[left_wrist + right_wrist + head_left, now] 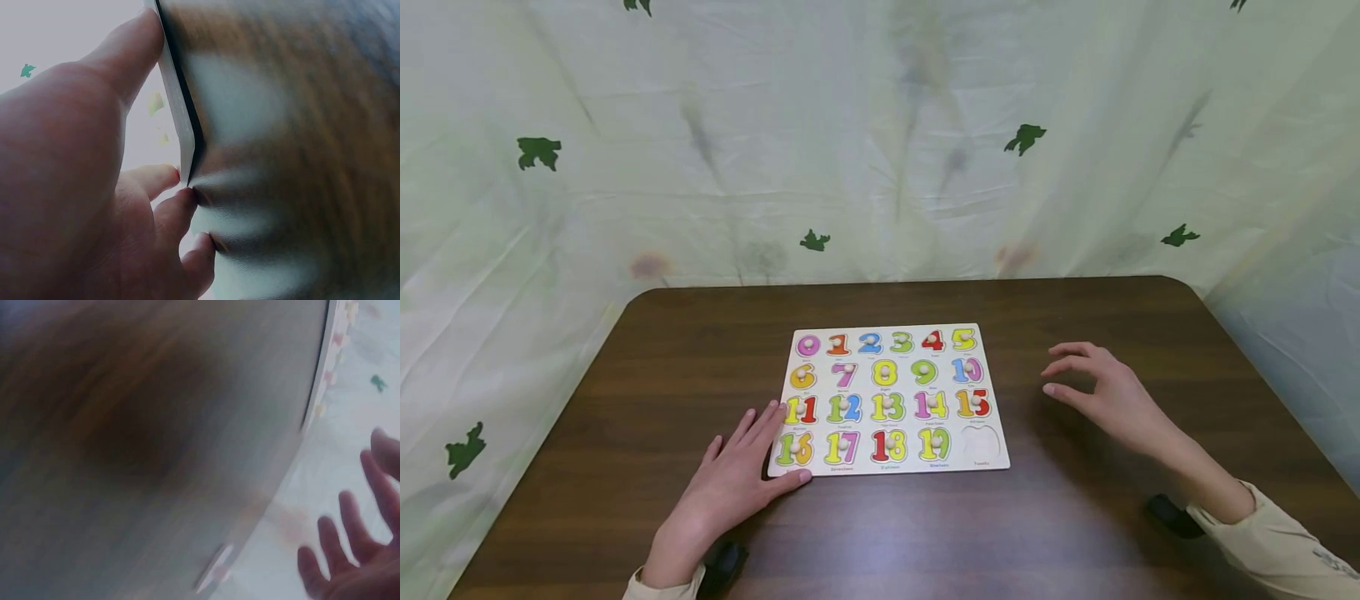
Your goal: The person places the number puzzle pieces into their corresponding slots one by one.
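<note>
A white wooden number puzzle board [880, 400] lies on the table, with several colourful knobbed number pieces seated in it. At its lower right corner a recess [981, 445] shows bare board. My left hand [730, 479] rests at the board's lower left corner, thumb along the near edge and fingers at the left edge; the left wrist view shows them touching its rim [175, 103]. To the board's right my right hand [1108, 400] hovers above the table, fingers loosely bent, holding nothing. In the right wrist view a small thin piece with a pinkish knob [215, 569] lies on the table, blurred.
The dark brown wooden table [910, 533] has rounded far corners. Behind it hangs a pale curtain [880, 150] with green leaf shapes. Black devices sit at both wrists, below the beige sleeves [1270, 542].
</note>
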Demonstrator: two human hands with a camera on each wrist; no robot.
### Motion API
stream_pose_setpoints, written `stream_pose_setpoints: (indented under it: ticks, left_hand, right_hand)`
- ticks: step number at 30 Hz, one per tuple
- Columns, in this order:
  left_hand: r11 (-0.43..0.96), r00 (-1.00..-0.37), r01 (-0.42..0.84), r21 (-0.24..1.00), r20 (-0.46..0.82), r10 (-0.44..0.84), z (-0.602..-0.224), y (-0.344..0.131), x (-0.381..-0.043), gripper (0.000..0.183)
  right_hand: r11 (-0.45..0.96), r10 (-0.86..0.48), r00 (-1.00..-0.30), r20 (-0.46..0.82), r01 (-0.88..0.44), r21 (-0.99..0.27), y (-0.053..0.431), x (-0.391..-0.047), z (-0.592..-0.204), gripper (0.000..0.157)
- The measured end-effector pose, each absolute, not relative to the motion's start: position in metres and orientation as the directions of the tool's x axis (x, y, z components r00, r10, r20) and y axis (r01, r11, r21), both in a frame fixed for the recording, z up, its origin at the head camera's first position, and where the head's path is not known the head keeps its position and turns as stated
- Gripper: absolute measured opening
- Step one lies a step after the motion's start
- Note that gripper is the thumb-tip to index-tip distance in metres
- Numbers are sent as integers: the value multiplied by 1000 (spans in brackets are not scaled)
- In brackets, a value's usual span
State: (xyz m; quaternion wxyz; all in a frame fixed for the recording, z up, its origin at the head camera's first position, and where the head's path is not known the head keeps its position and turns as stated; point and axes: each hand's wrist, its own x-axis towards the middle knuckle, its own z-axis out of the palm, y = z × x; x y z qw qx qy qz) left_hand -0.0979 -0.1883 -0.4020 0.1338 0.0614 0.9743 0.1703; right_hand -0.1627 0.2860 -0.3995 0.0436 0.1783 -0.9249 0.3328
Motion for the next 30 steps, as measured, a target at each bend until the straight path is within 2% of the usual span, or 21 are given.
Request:
stream_pose_setpoints:
  ticks: [3,12,23,30]
  left_hand:
    - [936,-956,75,345,-241,165,-402,-189,-97,105]
    - [934,-956,74,350,-241,166,-402,-188,-97,105]
    - [934,-959,85,347,-227,171,-403,-189,-98,104]
    - [934,-959,83,347,-228,170,-404,-189,-98,104]
  right_hand:
    - [733,-244,-946,211,-323,-599,298,-163,-399,14]
    - [802,-166,-964,209,-255,-541,342,-176,-407,20]
    - [848,-147,-981,130,-193,-494,362,-193,-419,30]
    - [859,-178,-975,135,-221,-462,361,-201,-418,22]
